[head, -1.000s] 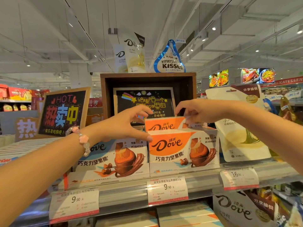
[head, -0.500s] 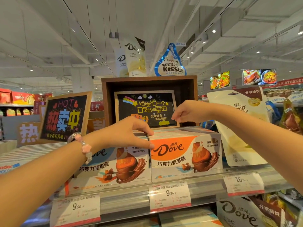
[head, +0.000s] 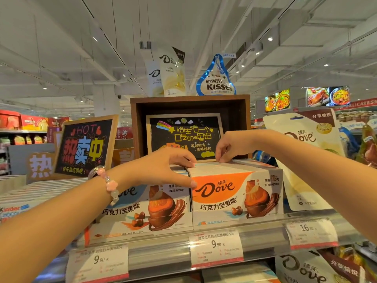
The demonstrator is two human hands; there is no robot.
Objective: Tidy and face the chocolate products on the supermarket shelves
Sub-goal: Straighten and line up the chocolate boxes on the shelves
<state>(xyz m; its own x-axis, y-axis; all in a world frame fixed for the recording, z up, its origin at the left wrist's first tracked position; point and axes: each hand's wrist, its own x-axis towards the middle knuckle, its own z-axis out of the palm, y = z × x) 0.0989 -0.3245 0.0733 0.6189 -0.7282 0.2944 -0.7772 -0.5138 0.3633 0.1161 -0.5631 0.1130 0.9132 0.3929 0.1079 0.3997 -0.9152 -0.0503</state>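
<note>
Wooden crate [head: 189,103] at centre, a chalkboard sign [head: 183,137] standing inside it. Left of the crate, a framed "HOT" sign [head: 85,148] leans. Below the crate, price tags [head: 216,248] line the shelf rail [head: 159,252]. Right of the crate, food screens [head: 308,99] glow.

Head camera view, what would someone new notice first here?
Two hands meet over the orange Dove box at centre shelf: the left hand touches its left corner, the right hand fingers its top rear edge. Left of it stands a black HOT chalkboard sign; above, a Hershey's Kisses bag tops the wooden crate.
</note>
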